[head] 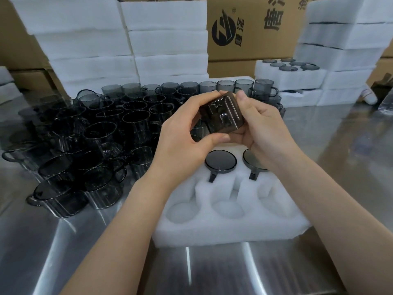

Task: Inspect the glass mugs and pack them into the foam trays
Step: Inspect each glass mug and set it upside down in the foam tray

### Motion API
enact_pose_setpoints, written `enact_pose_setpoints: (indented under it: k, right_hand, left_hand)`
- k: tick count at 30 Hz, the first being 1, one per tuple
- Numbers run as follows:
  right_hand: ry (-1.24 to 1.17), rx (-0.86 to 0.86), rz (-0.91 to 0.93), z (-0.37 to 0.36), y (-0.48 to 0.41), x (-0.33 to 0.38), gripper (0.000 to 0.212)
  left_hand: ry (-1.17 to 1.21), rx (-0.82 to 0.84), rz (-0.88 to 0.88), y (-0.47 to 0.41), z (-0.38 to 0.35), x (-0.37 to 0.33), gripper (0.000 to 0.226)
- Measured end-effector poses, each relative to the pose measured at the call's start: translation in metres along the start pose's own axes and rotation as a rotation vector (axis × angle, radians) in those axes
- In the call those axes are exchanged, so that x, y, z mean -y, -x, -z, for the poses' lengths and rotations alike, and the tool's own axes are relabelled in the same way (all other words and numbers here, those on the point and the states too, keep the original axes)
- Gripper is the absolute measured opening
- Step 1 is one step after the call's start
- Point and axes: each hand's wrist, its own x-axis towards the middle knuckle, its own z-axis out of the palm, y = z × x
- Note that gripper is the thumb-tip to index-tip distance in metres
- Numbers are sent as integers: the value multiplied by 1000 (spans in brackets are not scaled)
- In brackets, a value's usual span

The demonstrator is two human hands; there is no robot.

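Frame centre: mug (pixel 221 116) gripped by both left hand (pixel 182 139) and right hand (pixel 262 128), fingers curled round it, above tray (pixel 212 228). We judge this the inspection step: rotate slowly, check the handle, then seat it in a lower pocket.

Smoky glass mug (pixel 221 116) sideways above foam tray (pixel 229 222)

We tag the held mug (pixel 221 116) smoky brown-grey, see-through. Loose mugs (pixel 102 135) read as darker smoke grey, near black where they overlap. Packed mugs (pixel 220 162) show dark grey faces with black rims. Foam tray (pixel 229 226) plain white, and foam stacks (pixel 85 39) white too. Cardboard boxes (pixel 251 28) brown with black logo and characters. Table (pixel 63 241) silver, streaky reflections.
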Motion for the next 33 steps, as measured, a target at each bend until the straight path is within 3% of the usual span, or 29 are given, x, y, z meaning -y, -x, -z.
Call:
enact_pose_setpoints:
  k: [5, 7, 14, 24, 26, 30, 33]
  right_hand:
    - [-269, 267, -261, 4, -5, -2, 55]
    - [-280, 329, -271, 5, -6, -4, 58]
    - [129, 103, 30, -1, -3, -11, 35]
    - [-123, 52, -106, 0, -4, 0, 36]
    - [-240, 134, -191, 2, -6, 0, 42]
    - [-371, 472, -355, 7, -6, -2, 62]
    - [-351, 472, -344, 6, -5, -1, 66]
  left_hand:
    - [126, 53, 56, 1, 1, 5, 61]
    - [114, 79, 82, 1, 2, 5, 61]
    - [-82, 54, 131, -1, -1, 1, 80]
    - [-17, 82, 15, 2, 1, -1, 76]
    - [-19, 94, -17, 2, 3, 1, 75]
    - [-16, 126, -9, 1, 4, 2, 77]
    - [-33, 122, 7, 2, 4, 0, 77]
